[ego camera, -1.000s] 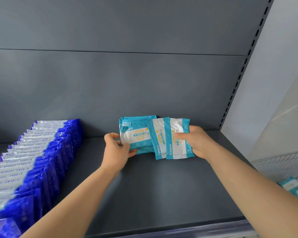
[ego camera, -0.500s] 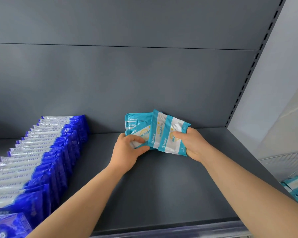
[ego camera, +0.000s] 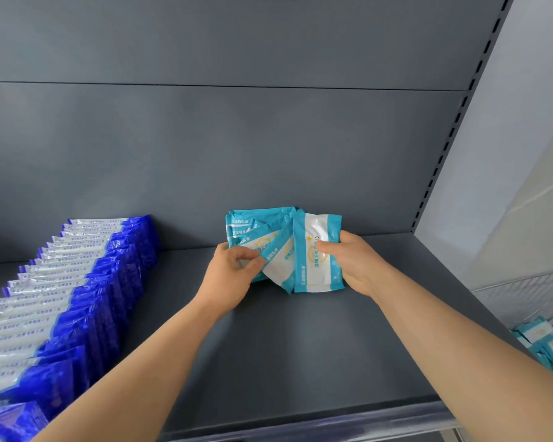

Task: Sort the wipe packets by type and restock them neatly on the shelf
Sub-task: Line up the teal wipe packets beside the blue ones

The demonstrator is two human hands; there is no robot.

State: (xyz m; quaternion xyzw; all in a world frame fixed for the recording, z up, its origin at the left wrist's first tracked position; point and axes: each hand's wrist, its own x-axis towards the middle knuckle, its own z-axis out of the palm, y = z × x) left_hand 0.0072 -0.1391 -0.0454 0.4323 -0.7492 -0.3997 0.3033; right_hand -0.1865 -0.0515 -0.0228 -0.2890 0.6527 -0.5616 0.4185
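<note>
While the left hand [ego camera: 233, 275] and right hand [ego camera: 355, 266] clasp with curled fingers [ego camera: 328, 247] a fan of teal-and-white packets [ego camera: 313, 250] at the back of the shelf [ego camera: 300, 352], bare board runs forward to its lip.

Shop; grey slotted retail shelf [ego camera: 300, 362], rowed blue wipe packets [ego camera: 87, 282]

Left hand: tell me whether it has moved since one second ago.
Yes. The left hand has shifted right, away from the blue packet row and closer to the right hand, now pinching the fanned teal packets.
</note>
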